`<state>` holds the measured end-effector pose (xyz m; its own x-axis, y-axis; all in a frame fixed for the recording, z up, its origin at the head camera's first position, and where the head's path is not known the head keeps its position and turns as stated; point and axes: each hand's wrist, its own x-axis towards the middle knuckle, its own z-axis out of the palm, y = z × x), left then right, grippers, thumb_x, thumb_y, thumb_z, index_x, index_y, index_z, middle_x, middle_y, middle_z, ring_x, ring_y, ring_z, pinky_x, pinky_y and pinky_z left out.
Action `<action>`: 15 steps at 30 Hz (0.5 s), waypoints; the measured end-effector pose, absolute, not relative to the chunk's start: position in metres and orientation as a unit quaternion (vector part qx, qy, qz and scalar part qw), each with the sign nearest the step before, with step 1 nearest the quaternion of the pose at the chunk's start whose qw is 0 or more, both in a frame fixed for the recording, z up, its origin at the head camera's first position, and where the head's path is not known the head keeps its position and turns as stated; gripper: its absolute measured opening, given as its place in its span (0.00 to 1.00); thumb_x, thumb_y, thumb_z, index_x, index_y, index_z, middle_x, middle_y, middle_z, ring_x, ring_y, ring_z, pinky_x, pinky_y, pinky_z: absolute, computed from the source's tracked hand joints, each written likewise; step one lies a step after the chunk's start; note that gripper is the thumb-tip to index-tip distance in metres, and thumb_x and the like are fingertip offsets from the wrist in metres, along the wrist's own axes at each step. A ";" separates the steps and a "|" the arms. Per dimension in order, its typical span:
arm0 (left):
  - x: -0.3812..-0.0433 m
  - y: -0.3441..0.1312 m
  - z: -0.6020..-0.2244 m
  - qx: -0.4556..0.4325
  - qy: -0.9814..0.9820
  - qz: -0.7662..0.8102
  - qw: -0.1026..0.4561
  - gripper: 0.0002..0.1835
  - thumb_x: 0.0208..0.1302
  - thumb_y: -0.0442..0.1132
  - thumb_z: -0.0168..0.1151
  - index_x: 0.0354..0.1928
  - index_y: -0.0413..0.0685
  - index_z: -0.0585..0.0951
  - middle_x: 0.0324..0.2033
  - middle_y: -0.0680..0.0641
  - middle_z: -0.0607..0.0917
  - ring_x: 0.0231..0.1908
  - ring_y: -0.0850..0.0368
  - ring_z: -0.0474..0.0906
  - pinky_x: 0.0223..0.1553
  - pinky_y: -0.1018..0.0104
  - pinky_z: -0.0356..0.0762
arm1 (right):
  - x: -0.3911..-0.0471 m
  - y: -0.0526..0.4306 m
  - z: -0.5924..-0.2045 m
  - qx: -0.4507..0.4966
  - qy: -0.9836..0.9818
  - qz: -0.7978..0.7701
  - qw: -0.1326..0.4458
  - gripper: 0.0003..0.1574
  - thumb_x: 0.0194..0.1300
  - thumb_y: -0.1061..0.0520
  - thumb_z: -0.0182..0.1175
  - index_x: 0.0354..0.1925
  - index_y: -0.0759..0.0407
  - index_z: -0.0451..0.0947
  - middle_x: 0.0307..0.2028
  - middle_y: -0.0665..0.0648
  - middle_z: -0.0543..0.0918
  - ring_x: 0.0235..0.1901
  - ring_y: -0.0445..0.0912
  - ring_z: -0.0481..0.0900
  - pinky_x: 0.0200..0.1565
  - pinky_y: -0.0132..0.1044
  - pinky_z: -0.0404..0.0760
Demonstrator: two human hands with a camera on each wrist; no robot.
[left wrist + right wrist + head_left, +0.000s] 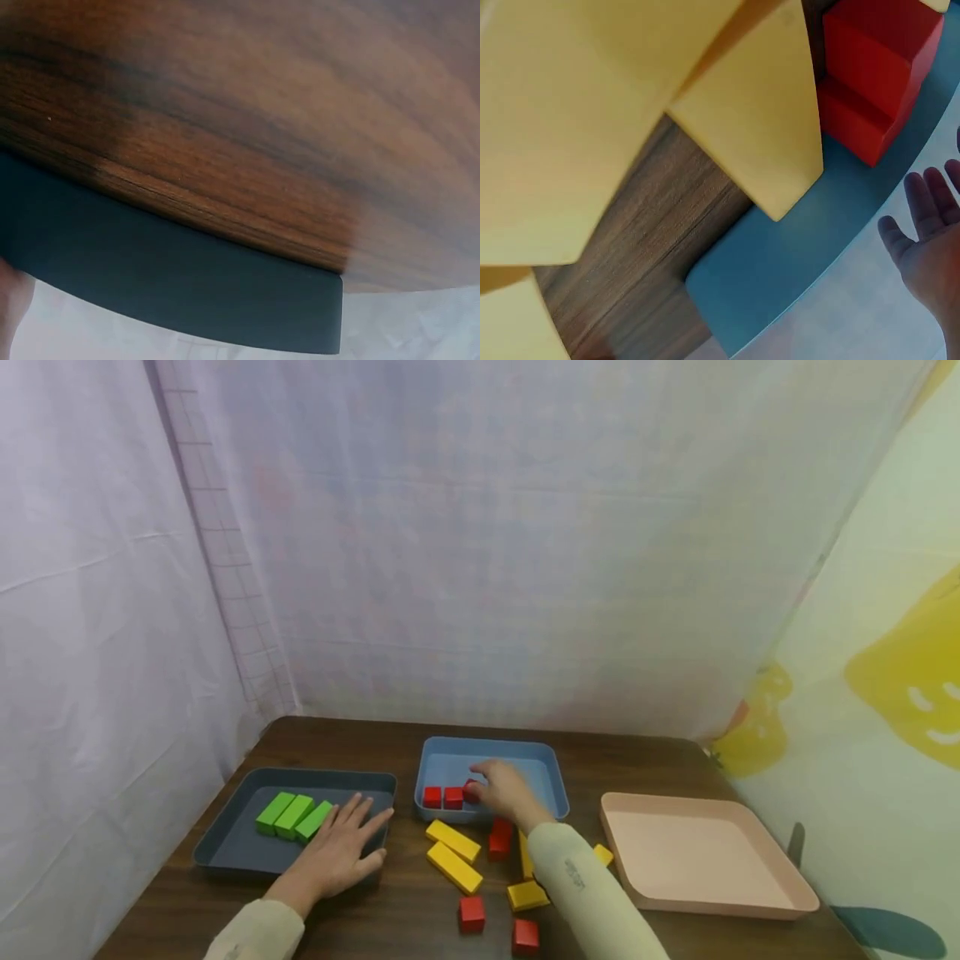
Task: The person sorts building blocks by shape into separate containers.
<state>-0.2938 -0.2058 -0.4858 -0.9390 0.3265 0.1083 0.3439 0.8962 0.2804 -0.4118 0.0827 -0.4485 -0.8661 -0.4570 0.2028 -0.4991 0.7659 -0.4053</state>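
My left hand is spread, fingers apart, over the right part of the dark grey tray. Its fingertips lie beside the nearest of three green blocks; contact cannot be told. The left wrist view catches a bit of that hand by the tray's wall. My right hand reaches into the blue tray, thumb and forefinger parted by a red cube, partly hidden. Two more red cubes stand left of it in a row. Loosely bent fingers show in the right wrist view.
Yellow blocks and red cubes lie loose on the brown wooden table before the blue tray, some behind my right sleeve. A pink tray stands at the right. Curtains hang behind.
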 end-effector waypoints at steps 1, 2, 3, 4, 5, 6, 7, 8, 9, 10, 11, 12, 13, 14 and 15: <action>-0.294 -0.206 -0.486 -0.176 -0.972 -0.149 0.031 0.33 0.72 0.56 0.53 0.75 0.55 0.64 0.74 0.37 0.58 0.75 0.37 0.44 0.70 0.33 0.40 | -0.411 0.083 -0.448 0.260 -0.936 0.231 0.047 0.23 0.69 0.56 0.63 0.58 0.66 0.79 0.54 0.64 0.82 0.57 0.59 0.77 0.61 0.54 0.73; -0.295 -0.206 -0.486 -0.179 -0.971 -0.152 0.032 0.33 0.72 0.55 0.53 0.75 0.54 0.65 0.74 0.37 0.58 0.75 0.37 0.44 0.70 0.33 0.40 | -0.409 0.083 -0.448 0.262 -0.935 0.232 0.047 0.23 0.69 0.56 0.63 0.58 0.66 0.79 0.54 0.64 0.82 0.57 0.59 0.77 0.61 0.54 0.72; -0.295 -0.206 -0.487 -0.182 -0.971 -0.153 0.033 0.33 0.72 0.55 0.54 0.74 0.53 0.65 0.74 0.36 0.58 0.75 0.37 0.44 0.70 0.34 0.39 | -0.408 0.083 -0.448 0.261 -0.935 0.236 0.045 0.23 0.69 0.56 0.63 0.58 0.66 0.79 0.55 0.64 0.81 0.58 0.59 0.77 0.61 0.54 0.72; -0.295 -0.207 -0.487 -0.184 -0.970 -0.152 0.035 0.33 0.71 0.55 0.54 0.74 0.53 0.65 0.74 0.36 0.58 0.75 0.36 0.45 0.70 0.33 0.39 | -0.406 0.084 -0.448 0.260 -0.935 0.237 0.045 0.23 0.69 0.56 0.63 0.58 0.65 0.79 0.55 0.64 0.81 0.58 0.59 0.76 0.61 0.54 0.72; -0.295 -0.208 -0.487 -0.186 -0.970 -0.151 0.036 0.33 0.71 0.55 0.54 0.74 0.52 0.66 0.74 0.36 0.58 0.75 0.36 0.45 0.70 0.33 0.39 | -0.405 0.085 -0.448 0.261 -0.935 0.237 0.047 0.22 0.69 0.56 0.63 0.58 0.65 0.79 0.55 0.63 0.81 0.57 0.59 0.77 0.60 0.54 0.73; -0.295 -0.208 -0.488 -0.187 -0.970 -0.150 0.036 0.33 0.71 0.55 0.54 0.74 0.52 0.66 0.74 0.36 0.59 0.75 0.36 0.45 0.70 0.33 0.39 | -0.404 0.087 -0.448 0.263 -0.934 0.238 0.049 0.22 0.69 0.56 0.63 0.58 0.65 0.79 0.55 0.63 0.81 0.57 0.59 0.77 0.60 0.55 0.73; -0.296 -0.209 -0.488 -0.189 -0.970 -0.151 0.037 0.33 0.71 0.55 0.55 0.73 0.51 0.67 0.73 0.36 0.59 0.74 0.36 0.46 0.69 0.33 0.40 | -0.403 0.088 -0.447 0.266 -0.933 0.238 0.051 0.22 0.69 0.57 0.62 0.58 0.65 0.79 0.55 0.63 0.81 0.57 0.59 0.77 0.60 0.55 0.73; -0.296 -0.210 -0.487 -0.189 -0.969 -0.152 0.036 0.33 0.70 0.55 0.55 0.73 0.51 0.67 0.73 0.36 0.60 0.74 0.36 0.46 0.69 0.33 0.39 | -0.402 0.090 -0.446 0.270 -0.931 0.239 0.052 0.22 0.69 0.57 0.62 0.58 0.65 0.79 0.55 0.63 0.81 0.57 0.59 0.77 0.60 0.55 0.73; -0.296 -0.210 -0.486 -0.190 -0.970 -0.150 0.036 0.33 0.70 0.55 0.56 0.73 0.50 0.68 0.73 0.36 0.60 0.74 0.35 0.47 0.69 0.32 0.40 | -0.402 0.093 -0.446 0.277 -0.929 0.239 0.057 0.22 0.68 0.58 0.62 0.58 0.66 0.79 0.55 0.63 0.81 0.56 0.59 0.77 0.60 0.55 0.73; -0.297 -0.211 -0.485 -0.190 -0.970 -0.149 0.035 0.33 0.70 0.55 0.56 0.72 0.49 0.68 0.73 0.35 0.61 0.74 0.35 0.47 0.69 0.32 0.41 | -0.402 0.096 -0.446 0.284 -0.927 0.238 0.062 0.22 0.68 0.58 0.62 0.57 0.66 0.79 0.55 0.64 0.81 0.56 0.59 0.78 0.59 0.55 0.73; -0.298 -0.212 -0.483 -0.191 -0.970 -0.148 0.034 0.34 0.69 0.56 0.56 0.72 0.49 0.68 0.72 0.35 0.61 0.74 0.35 0.48 0.69 0.31 0.41 | -0.401 0.099 -0.445 0.290 -0.924 0.240 0.066 0.21 0.68 0.59 0.62 0.57 0.67 0.79 0.54 0.64 0.81 0.55 0.59 0.78 0.59 0.55 0.74; -0.299 -0.213 -0.481 -0.189 -0.970 -0.148 0.034 0.34 0.69 0.57 0.56 0.72 0.48 0.69 0.72 0.34 0.61 0.73 0.34 0.48 0.68 0.31 0.42 | -0.401 0.102 -0.445 0.294 -0.922 0.243 0.069 0.21 0.68 0.59 0.62 0.57 0.67 0.79 0.54 0.64 0.81 0.55 0.59 0.78 0.59 0.55 0.74; -0.300 -0.215 -0.478 -0.188 -0.970 -0.149 0.034 0.35 0.69 0.58 0.56 0.72 0.48 0.69 0.72 0.34 0.61 0.73 0.34 0.48 0.68 0.30 0.42 | -0.400 0.105 -0.444 0.299 -0.919 0.244 0.074 0.21 0.68 0.59 0.62 0.57 0.67 0.79 0.54 0.64 0.82 0.54 0.59 0.79 0.58 0.55 0.75; -0.301 -0.217 -0.475 -0.187 -0.971 -0.146 0.037 0.36 0.69 0.60 0.56 0.72 0.47 0.69 0.72 0.34 0.62 0.73 0.33 0.49 0.68 0.30 0.43 | -0.399 0.108 -0.444 0.301 -0.917 0.250 0.076 0.21 0.68 0.60 0.62 0.57 0.67 0.79 0.54 0.64 0.81 0.53 0.59 0.79 0.58 0.54 0.75; -0.301 -0.221 -0.472 -0.185 -0.971 -0.145 0.043 0.37 0.69 0.61 0.55 0.71 0.47 0.69 0.72 0.33 0.62 0.73 0.33 0.49 0.67 0.29 0.44 | -0.399 0.111 -0.444 0.303 -0.915 0.252 0.080 0.21 0.68 0.59 0.62 0.57 0.66 0.79 0.54 0.64 0.82 0.53 0.58 0.80 0.57 0.54 0.75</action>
